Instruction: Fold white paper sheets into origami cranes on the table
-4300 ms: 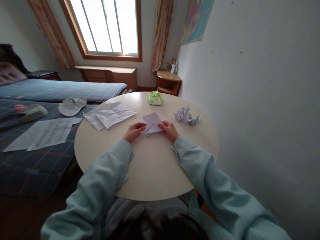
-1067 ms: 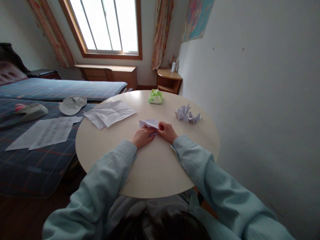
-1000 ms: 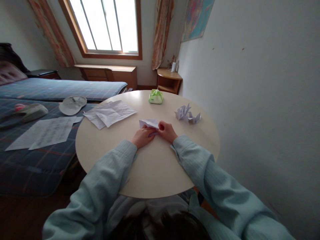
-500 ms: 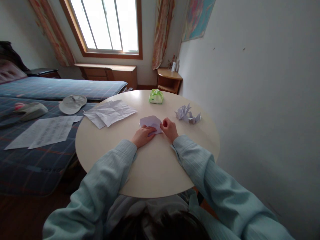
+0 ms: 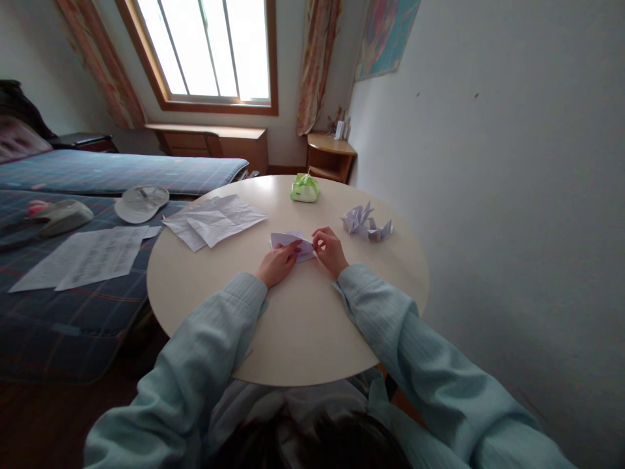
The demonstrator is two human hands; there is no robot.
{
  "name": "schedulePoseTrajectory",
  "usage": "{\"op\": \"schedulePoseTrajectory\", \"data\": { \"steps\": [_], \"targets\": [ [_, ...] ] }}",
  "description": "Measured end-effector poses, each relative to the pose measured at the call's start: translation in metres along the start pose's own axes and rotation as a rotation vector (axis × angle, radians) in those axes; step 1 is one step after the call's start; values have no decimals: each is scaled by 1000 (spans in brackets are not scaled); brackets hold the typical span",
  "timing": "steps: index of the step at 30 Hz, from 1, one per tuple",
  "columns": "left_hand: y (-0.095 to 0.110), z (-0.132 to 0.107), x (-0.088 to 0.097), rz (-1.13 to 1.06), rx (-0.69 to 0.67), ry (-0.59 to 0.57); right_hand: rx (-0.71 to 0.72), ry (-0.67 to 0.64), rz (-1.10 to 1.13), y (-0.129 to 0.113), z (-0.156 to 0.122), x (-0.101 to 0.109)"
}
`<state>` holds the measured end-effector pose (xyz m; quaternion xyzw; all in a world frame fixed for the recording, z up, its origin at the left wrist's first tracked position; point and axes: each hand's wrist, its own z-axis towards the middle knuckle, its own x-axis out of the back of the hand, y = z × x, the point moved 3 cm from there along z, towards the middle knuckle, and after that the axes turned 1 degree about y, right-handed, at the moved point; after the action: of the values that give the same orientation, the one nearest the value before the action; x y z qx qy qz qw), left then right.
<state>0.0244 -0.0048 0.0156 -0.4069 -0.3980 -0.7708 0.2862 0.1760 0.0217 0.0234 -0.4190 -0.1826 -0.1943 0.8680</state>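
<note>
A small folded sheet of white paper (image 5: 306,253) lies on the round table between my hands. My left hand (image 5: 280,260) rests across its left side, fingers stretched out and pressing on it. At the paper's right edge, my right hand (image 5: 330,250) pinches the sheet between thumb and forefinger, the other fingers curled. Part of the paper is hidden under my left fingers. Beyond my right hand stand folded paper figures (image 5: 359,220) with pointed tips.
Creased loose sheets (image 5: 227,220) lie at the table's left. A green tissue pack (image 5: 305,189) stands at the far side of the round table (image 5: 297,339). Left of it is a bed with a cap (image 5: 141,203) and printed pages (image 5: 100,258). A wall runs along the right.
The raised flap of the paper has come down toward me, and its outline is now lower and more pointed. My left fingers have shifted up onto it; my right fingers have spread slightly.
</note>
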Motion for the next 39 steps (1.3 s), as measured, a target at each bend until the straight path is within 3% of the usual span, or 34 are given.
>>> {"op": "schedulePoseTrajectory", "data": {
  "steps": [39],
  "targets": [
    [-5, 1, -2, -82, 49, 24, -9, -63, 53, -1, -3, -5]
  ]
}}
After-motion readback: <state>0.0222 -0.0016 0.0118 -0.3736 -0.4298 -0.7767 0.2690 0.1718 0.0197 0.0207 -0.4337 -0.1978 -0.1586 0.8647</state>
